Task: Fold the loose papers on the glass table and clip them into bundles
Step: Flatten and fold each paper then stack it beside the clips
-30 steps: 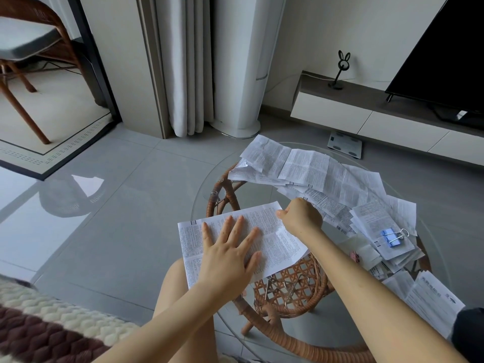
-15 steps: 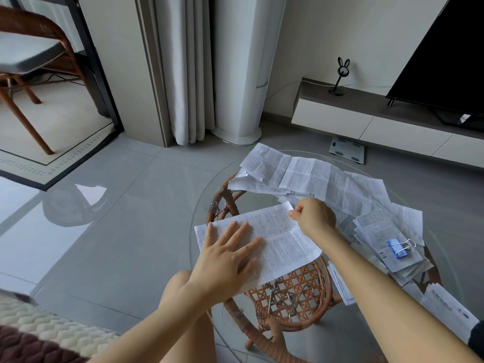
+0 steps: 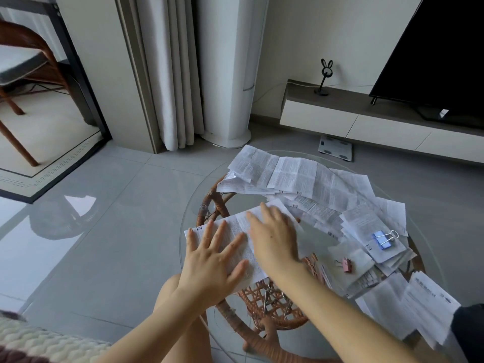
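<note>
Left hand (image 3: 209,263) pressed flat on the printed sheet (image 3: 233,222), fingers straight and spread. Right hand (image 3: 275,239) lay flat just right of them, fingers straight, blurred. The sheet lay under both palms on the glass table (image 3: 188,205). Loose papers (image 3: 301,176) lay beyond the fingertips; a blue clip (image 3: 381,239) sat well right.

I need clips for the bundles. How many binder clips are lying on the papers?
2: a blue clip on the paper stack at right; a pink clip nearer the person, left of it. Others may be hidden under sheets.
</note>
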Demonstrator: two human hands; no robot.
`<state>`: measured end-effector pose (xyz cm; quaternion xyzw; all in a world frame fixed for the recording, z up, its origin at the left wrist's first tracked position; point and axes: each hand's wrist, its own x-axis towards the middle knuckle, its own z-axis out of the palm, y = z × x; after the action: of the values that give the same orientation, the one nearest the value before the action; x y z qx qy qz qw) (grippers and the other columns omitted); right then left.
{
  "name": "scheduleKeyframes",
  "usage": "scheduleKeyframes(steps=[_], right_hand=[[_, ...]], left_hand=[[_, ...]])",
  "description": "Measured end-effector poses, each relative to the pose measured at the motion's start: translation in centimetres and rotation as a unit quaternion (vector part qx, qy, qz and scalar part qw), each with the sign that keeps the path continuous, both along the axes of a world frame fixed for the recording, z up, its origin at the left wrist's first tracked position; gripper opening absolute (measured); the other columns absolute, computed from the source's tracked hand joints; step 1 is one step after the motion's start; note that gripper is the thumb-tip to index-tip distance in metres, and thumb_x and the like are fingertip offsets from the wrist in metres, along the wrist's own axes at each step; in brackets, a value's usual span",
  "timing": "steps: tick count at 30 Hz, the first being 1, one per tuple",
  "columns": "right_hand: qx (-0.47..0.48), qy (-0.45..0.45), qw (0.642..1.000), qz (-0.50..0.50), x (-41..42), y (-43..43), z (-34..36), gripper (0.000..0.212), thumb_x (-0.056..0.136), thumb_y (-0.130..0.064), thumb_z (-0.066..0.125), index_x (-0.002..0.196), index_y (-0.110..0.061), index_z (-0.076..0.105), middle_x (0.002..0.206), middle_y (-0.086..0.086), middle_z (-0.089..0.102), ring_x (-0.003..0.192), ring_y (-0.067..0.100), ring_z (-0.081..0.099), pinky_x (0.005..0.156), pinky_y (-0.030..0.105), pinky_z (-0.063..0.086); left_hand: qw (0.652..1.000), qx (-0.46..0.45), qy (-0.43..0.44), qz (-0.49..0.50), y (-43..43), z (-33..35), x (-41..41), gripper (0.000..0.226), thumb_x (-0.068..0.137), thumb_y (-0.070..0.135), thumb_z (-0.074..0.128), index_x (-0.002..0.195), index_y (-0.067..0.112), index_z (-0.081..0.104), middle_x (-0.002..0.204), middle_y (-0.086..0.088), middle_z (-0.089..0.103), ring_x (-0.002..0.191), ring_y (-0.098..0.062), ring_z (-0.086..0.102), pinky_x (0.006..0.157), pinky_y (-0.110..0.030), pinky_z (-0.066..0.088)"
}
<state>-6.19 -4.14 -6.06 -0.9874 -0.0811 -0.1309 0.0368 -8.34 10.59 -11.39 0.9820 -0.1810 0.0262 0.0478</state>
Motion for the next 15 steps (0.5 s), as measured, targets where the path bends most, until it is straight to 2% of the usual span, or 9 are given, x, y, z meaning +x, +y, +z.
scheduleKeyframes(steps=[1, 3, 5, 7, 9, 11, 13, 15], right_hand=[[0.026, 0.045, 0.998, 0.022, -1.2, 0.9, -0.6, 0.036, 0.089, -0.019, 0.062, 0.125, -0.019, 0.058, 0.139, 0.017, 0.048, 0.127, 0.035, 0.044, 0.1, 0.047, 0.04], [0.075, 0.155, 0.985, -0.003, -2.7, 1.3, -1.7, 0.042, 0.102, -0.025, 0.036, 0.143, -0.026, 0.035, 0.156, 0.011, 0.018, 0.145, 0.027, 0.012, 0.116, 0.043, 0.015], [0.091, 0.181, 0.978, -0.049, -3.0, 0.4, -2.2, 0.048, 0.103, -0.024, 0.032, 0.149, -0.027, 0.02, 0.159, 0.007, 0.004, 0.147, 0.022, 0.0, 0.118, 0.035, 0.003], [0.088, 0.17, 0.978, -0.085, -3.4, -0.5, -2.2, 0.057, 0.1, -0.017, 0.039, 0.15, -0.026, 0.015, 0.16, 0.007, 0.001, 0.147, 0.021, -0.001, 0.119, 0.035, 0.003], [0.09, 0.163, 0.975, -0.119, -3.7, -0.8, -1.8, 0.059, 0.098, -0.01, 0.04, 0.15, -0.025, 0.016, 0.159, 0.008, 0.003, 0.147, 0.023, 0.002, 0.118, 0.038, 0.011], [0.1, 0.148, 0.975, -0.134, -4.3, -1.0, -1.6, 0.056, 0.099, -0.007, 0.037, 0.149, -0.023, 0.02, 0.159, 0.012, 0.007, 0.146, 0.026, 0.006, 0.116, 0.038, 0.018], [0.112, 0.14, 0.975, -0.131, -4.3, -1.3, -1.7, 0.056, 0.099, -0.004, 0.035, 0.149, -0.023, 0.02, 0.158, 0.013, 0.007, 0.146, 0.027, 0.006, 0.115, 0.039, 0.018], [0.125, 0.133, 0.975, -0.125, -4.1, -1.7, -1.9, 0.055, 0.099, -0.004, 0.034, 0.149, -0.024, 0.022, 0.158, 0.011, 0.008, 0.146, 0.027, 0.006, 0.115, 0.039, 0.02]], left_hand=[[1.0, 0.0, 0.011, 0.001, -0.1, 0.2, -0.1, 0.064, 0.095, 0.063, 0.013, 0.132, 0.033, 0.055, 0.14, -0.013, 0.05, 0.131, -0.037, 0.043, 0.1, -0.061, 0.019], [1.0, 0.002, 0.031, 0.003, 0.0, 0.4, -0.1, 0.064, 0.095, 0.063, 0.012, 0.132, 0.033, 0.055, 0.139, -0.012, 0.051, 0.13, -0.037, 0.045, 0.099, -0.06, 0.019], [0.999, 0.009, 0.036, 0.002, 0.1, 0.3, 0.0, 0.062, 0.094, 0.063, 0.013, 0.135, 0.035, 0.051, 0.139, -0.012, 0.051, 0.129, -0.037, 0.046, 0.099, -0.06, 0.018], [0.999, 0.01, 0.043, 0.001, 0.1, 0.3, -0.1, 0.061, 0.094, 0.063, 0.013, 0.135, 0.036, 0.05, 0.139, -0.012, 0.051, 0.129, -0.037, 0.046, 0.099, -0.059, 0.018], [0.999, 0.0, 0.04, 0.002, 0.1, 0.7, -0.1, 0.064, 0.093, 0.066, 0.008, 0.138, 0.039, 0.046, 0.143, -0.012, 0.047, 0.133, -0.036, 0.041, 0.101, -0.059, 0.016], [0.999, -0.005, 0.039, -0.002, 0.1, 1.0, -0.1, 0.077, 0.084, 0.072, -0.01, 0.145, 0.045, 0.027, 0.156, -0.009, 0.024, 0.144, -0.033, 0.018, 0.108, -0.057, 0.003], [0.999, -0.02, 0.03, -0.003, 0.0, 0.8, 0.0, 0.088, 0.07, 0.076, -0.025, 0.147, 0.049, 0.007, 0.16, -0.004, 0.001, 0.147, -0.028, -0.004, 0.11, -0.055, -0.008], [0.999, -0.018, 0.036, -0.017, 0.2, 1.1, 0.2, 0.086, 0.069, 0.08, -0.02, 0.147, 0.05, 0.003, 0.16, -0.002, -0.004, 0.147, -0.025, -0.009, 0.111, -0.053, -0.01]])
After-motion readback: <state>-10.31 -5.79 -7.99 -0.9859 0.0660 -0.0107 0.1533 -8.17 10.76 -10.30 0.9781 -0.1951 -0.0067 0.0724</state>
